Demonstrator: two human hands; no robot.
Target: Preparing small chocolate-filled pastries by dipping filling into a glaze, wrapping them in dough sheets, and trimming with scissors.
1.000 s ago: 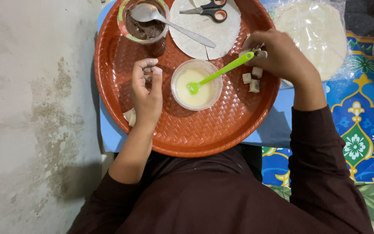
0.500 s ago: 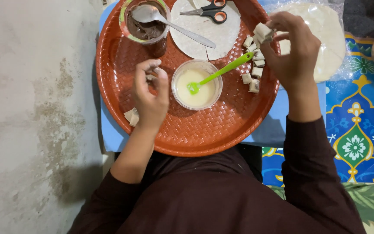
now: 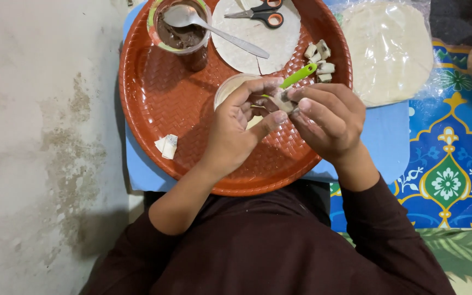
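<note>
Over a round orange-red woven-pattern tray (image 3: 154,104) set on a pale blue low table (image 3: 389,145), your two hands meet above a small cream-filled bowl (image 3: 230,87). Your left hand (image 3: 233,134) and right hand (image 3: 329,120) pinch one small pale folded pastry piece (image 3: 283,102) between them: thumb and forefinger tips of both hands are closed on it, the other fingers loosely curled. The piece sits just beyond your fingertips, right over the bowl's far rim, and both hands are equally near it, left from the left, right from the right. Its long axis cannot be told; fingers hide most of it.

A green-handled small spatula (image 3: 300,75) rests in the bowl, its handle slanting up and right, passing just behind the pinched piece. Beyond it lies a cluster of cut pale pastry pieces (image 3: 319,59) near the tray's right rim. One folded white piece (image 3: 166,146) lies apart at the tray's left.

At the far side, a round tub of dark brown paste (image 3: 178,30) holds a metal spoon (image 3: 214,30), and orange-handled scissors (image 3: 260,13) lie on a cut round flat dough sheet (image 3: 247,46). Off the tray to the right, a clear plastic bag of round dough sheets (image 3: 389,52) lies partly on a blue patterned mat (image 3: 449,175).
</note>
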